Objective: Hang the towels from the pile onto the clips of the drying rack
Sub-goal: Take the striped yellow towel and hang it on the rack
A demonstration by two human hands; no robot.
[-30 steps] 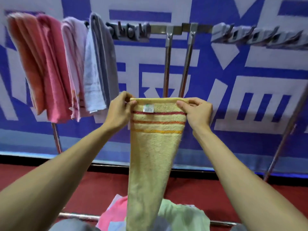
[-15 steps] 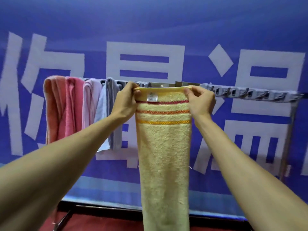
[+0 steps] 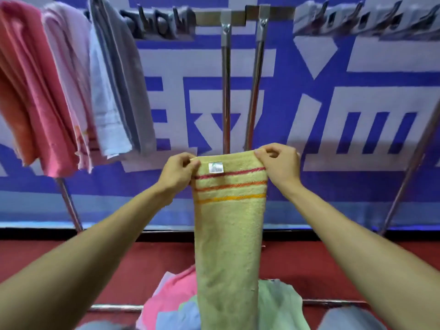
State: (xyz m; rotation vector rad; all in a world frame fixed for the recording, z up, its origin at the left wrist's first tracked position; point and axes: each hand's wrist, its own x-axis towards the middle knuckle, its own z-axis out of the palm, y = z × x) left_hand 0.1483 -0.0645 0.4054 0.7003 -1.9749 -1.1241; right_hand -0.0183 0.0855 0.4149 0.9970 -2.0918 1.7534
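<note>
A folded yellow towel (image 3: 228, 225) with red, orange and yellow stripes and a small label hangs straight down in front of me. My left hand (image 3: 177, 173) pinches its top left corner. My right hand (image 3: 278, 163) pinches its top right corner. The towel's top edge is well below the drying rack's top bar (image 3: 235, 14). A row of dark clips (image 3: 157, 22) sits on the bar left of centre, and more clips (image 3: 366, 21) sit to the right. The pile of towels (image 3: 171, 303), pink, blue and green, lies below, partly hidden by the yellow towel.
Several towels hang at the upper left: orange (image 3: 12, 86), pink (image 3: 40, 98), pale pink (image 3: 69, 75), light blue (image 3: 104, 108) and grey (image 3: 126, 79). Two steel poles (image 3: 226, 91) drop from the bar's centre. A blue and white banner (image 3: 357, 139) is behind, red floor (image 3: 95, 263) below.
The yellow towel and both hands were up at the rack's bar half a second ago; now they are well below it, and the view has tilted back down to show the pile.
</note>
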